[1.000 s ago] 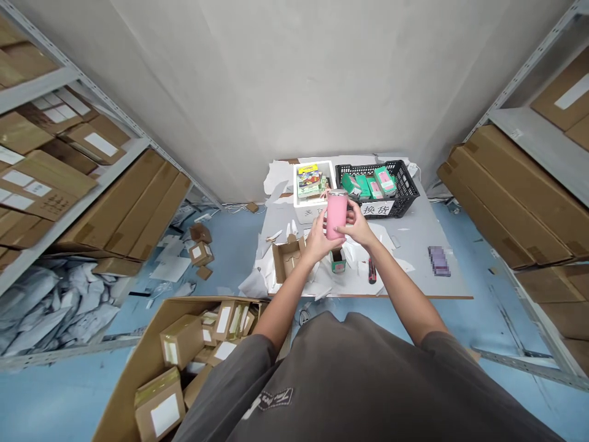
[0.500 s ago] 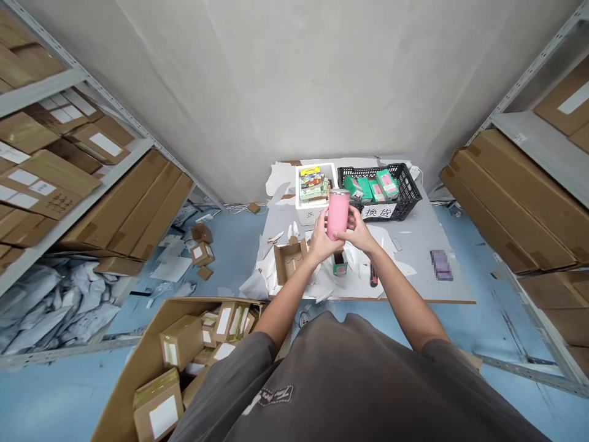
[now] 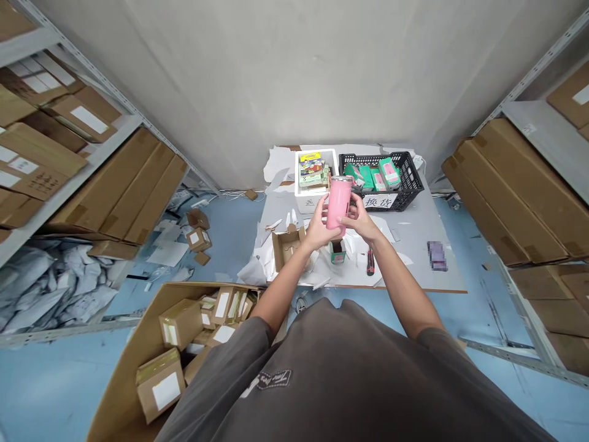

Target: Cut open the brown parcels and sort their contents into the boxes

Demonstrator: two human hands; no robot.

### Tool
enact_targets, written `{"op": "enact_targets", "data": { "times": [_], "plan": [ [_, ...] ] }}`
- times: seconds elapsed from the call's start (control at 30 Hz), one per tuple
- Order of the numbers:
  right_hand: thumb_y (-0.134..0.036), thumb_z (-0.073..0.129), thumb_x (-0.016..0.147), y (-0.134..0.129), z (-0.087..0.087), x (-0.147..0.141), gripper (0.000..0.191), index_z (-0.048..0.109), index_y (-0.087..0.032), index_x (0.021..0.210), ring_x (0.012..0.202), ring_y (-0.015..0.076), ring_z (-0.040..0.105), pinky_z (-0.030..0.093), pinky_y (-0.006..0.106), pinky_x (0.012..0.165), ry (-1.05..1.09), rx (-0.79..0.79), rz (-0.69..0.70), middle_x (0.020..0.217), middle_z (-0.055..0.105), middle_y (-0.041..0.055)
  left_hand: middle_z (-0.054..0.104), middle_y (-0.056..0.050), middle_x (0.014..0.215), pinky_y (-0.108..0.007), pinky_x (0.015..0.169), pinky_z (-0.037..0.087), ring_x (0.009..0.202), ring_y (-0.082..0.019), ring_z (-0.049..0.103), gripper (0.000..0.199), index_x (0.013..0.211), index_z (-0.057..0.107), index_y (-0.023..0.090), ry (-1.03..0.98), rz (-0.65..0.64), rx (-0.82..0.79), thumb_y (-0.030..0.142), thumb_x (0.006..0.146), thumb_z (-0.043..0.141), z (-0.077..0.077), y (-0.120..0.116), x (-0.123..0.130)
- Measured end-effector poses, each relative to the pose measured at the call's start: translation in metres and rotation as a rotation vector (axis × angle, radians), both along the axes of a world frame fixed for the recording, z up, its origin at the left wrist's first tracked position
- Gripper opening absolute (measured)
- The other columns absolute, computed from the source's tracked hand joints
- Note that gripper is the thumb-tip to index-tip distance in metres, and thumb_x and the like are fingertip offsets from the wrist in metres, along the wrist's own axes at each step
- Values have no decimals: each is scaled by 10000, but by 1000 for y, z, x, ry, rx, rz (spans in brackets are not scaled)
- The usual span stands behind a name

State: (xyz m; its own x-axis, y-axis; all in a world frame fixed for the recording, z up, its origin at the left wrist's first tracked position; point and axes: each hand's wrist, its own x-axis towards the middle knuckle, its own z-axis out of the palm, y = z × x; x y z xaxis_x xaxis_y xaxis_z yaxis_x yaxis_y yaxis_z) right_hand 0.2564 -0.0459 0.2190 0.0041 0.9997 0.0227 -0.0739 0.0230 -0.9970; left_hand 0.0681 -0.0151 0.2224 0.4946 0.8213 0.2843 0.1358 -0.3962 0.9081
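A pink tumbler [image 3: 339,204] with a silvery rim is held up over the table, tilted slightly. My left hand [image 3: 319,226] wraps round its lower left side, and my right hand [image 3: 359,220] grips it from the right, thumb across the front. Below it stands a small green box [image 3: 337,252], open at the top. An opened brown carton [image 3: 286,247] lies left of that box. To the right is a red and black tool [image 3: 370,263] on the table.
Behind my hands are a white bin [image 3: 313,204] and a black crate [image 3: 404,199] of green boxes. A phone [image 3: 437,256] lies on the table [image 3: 409,239]. A large carton [image 3: 115,383] of parcels stands at lower left; shelves flank both sides.
The tumbler has turned a little in my hands and now shows a dark mark on its right side. The whole view has shifted slightly.
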Motion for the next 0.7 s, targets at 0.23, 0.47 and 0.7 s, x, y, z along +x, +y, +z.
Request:
{"op": "enact_targets", "data": {
  "times": [0.23, 0.47, 0.7],
  "plan": [
    [-538, 996, 644, -4, 4, -4, 1213, 328, -388, 1645, 1297, 343, 688, 622, 537, 1065, 59, 5, -4, 1494, 661, 98, 505, -159, 1588, -494, 1089, 562, 1349, -349, 600, 1237, 1751, 234, 319, -16, 5, -82, 466, 740, 932, 0, -3, -2],
    [-576, 932, 727, -11, 6, 5, 1182, 265, -426, 1691, 1215, 341, 720, 665, 527, 948, 41, -31, 93, 1456, 672, 98, 553, -160, 1560, -469, 1047, 587, 1352, -333, 613, 1176, 1753, 214, 328, -84, -96, -164, 491, 803, 889, 3, 1, -6],
    [-599, 977, 683, -14, 6, 2, 1204, 324, -384, 1671, 1237, 353, 692, 625, 553, 1042, -73, 49, -50, 1466, 640, 122, 532, -191, 1588, -479, 1042, 597, 1337, -347, 629, 1274, 1779, 160, 285, -74, -96, -213, 440, 761, 911, 6, -3, -3]
  ]
}}
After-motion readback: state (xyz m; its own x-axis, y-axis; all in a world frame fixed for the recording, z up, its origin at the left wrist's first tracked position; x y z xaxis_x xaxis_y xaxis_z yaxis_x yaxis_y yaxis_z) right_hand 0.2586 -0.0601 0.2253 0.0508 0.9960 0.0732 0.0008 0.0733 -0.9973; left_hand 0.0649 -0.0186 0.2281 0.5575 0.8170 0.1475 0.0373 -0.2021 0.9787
